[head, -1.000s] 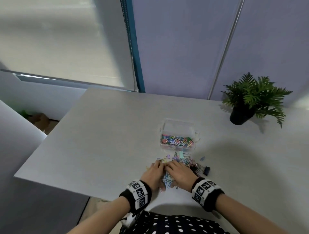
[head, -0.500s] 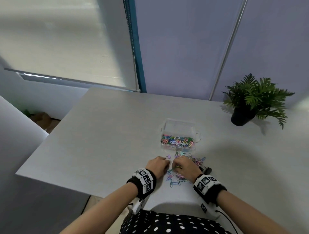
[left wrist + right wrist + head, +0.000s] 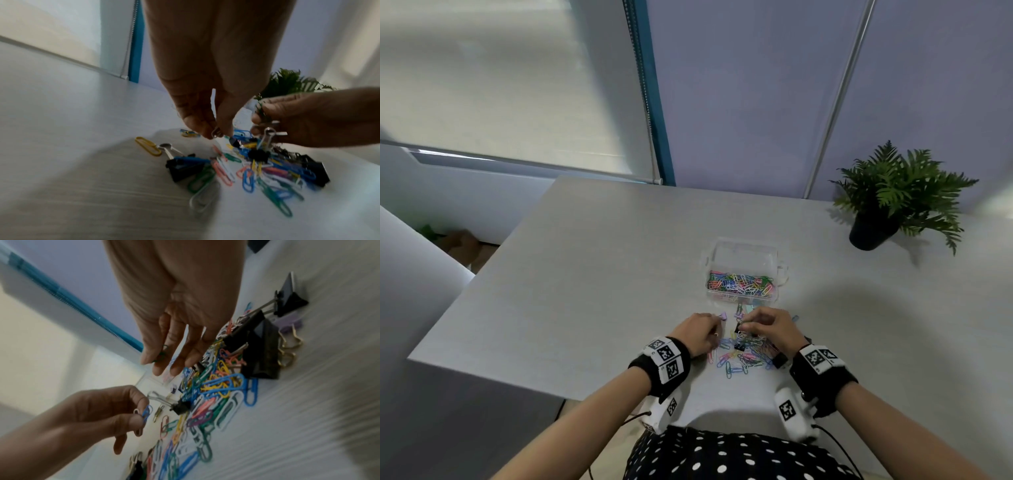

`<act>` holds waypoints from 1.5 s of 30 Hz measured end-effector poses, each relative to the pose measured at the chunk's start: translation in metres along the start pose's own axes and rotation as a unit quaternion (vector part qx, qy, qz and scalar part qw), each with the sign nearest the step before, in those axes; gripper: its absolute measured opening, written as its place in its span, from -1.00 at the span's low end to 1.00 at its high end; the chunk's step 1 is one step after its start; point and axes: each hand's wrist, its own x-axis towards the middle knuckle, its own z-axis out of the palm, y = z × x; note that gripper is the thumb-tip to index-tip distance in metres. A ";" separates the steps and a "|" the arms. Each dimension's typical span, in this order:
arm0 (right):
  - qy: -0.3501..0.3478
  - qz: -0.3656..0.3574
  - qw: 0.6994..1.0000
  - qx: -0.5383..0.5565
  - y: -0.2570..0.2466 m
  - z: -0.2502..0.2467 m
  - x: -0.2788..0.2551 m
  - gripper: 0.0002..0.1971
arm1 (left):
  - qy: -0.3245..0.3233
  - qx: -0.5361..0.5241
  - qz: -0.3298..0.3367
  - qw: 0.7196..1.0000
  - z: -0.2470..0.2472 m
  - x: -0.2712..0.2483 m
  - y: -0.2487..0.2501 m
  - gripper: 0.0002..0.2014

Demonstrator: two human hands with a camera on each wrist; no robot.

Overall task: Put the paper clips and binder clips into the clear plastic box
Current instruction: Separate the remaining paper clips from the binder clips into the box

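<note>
The clear plastic box stands open on the table with several coloured paper clips inside. Just in front of it lies a loose pile of paper clips mixed with black binder clips. My left hand hovers over the pile's left side and pinches a blue and a white paper clip. My right hand is above the pile's far side, a green paper clip held between thumb and fingers. A small binder clip's wire handle hangs at that hand.
A potted fern stands at the table's back right. The grey table ends in an edge close to my wrists, with a corner at the front left. A purple binder clip lies beside the black ones.
Both hands have moved from the pile's near side towards the box and lifted off the table. They now pinch clips instead of lying over the pile.
</note>
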 end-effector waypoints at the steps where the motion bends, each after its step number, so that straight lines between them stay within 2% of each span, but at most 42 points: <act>1: -0.001 0.009 1.000 0.018 0.001 -0.002 0.000 -0.92 | 0.009 -0.019 -0.003 1.000 -0.003 0.000 0.000 -0.82; 5: 0.005 0.026 0.999 0.044 0.002 -0.008 -0.002 -0.87 | 0.050 -0.104 -0.037 0.993 -0.016 0.003 -0.002 -0.84; 10: -0.004 0.013 1.000 -0.020 0.001 -0.010 -0.003 -0.92 | 0.096 -0.187 -0.049 0.976 -0.043 0.025 0.004 -0.90; 14: 0.011 0.009 1.000 -0.020 -0.007 -0.009 0.000 -0.90 | 0.129 -0.181 -0.082 0.971 -0.066 0.059 0.010 -0.87; 18: 0.056 -0.027 0.997 -0.039 -0.025 -0.017 0.012 -0.88 | 0.091 -0.114 -0.098 0.985 -0.066 0.082 0.012 -0.83; 21: 0.090 -0.044 0.993 -0.063 -0.040 -0.023 0.030 -0.91 | 0.073 -0.118 -0.091 0.986 -0.060 0.084 0.011 -0.78; 24: 0.126 -0.027 0.990 -0.062 -0.051 -0.021 0.051 -0.89 | 0.058 -0.123 -0.064 0.989 -0.058 0.080 0.010 -0.72; 26: 0.127 -0.010 0.989 -0.071 -0.056 -0.018 0.063 -0.87 | 0.056 -0.119 -0.046 0.990 -0.059 0.073 0.008 -0.69; 28: 0.096 -0.002 0.984 -0.153 -0.059 -0.014 0.068 -0.83 | 0.064 -0.125 -0.031 0.990 -0.062 0.063 0.006 -0.67; 31: 0.038 -0.035 0.947 -0.318 -0.060 -0.013 0.063 -0.78 | 0.077 -0.118 -0.007 0.990 -0.065 0.042 0.002 -0.67; 36: -0.053 -0.146 0.898 -0.411 -0.045 -0.015 0.025 -0.87 | 0.020 -0.149 0.027 0.988 -0.044 0.004 -0.005 -0.66; 39: -0.143 -0.142 0.842 -0.501 -0.027 -0.011 -0.002 -0.92 | -0.027 -0.107 0.049 0.993 -0.025 -0.008 0.001 -0.70; 41: -0.151 -0.147 0.791 -0.574 -0.013 -0.005 -0.020 -0.94 | -0.044 -0.046 0.052 0.997 -0.011 -0.013 0.013 -0.80; 42: -0.141 -0.153 0.776 -0.595 -0.004 -0.002 -0.027 -0.82 | -0.047 -0.022 0.037 0.998 -0.002 -0.016 0.019 -0.73; 45: -0.128 -0.143 0.748 -0.635 0.018 0.009 -0.040 -0.37 | -0.055 0.027 -0.004 0.998 0.023 -0.018 0.030 -0.35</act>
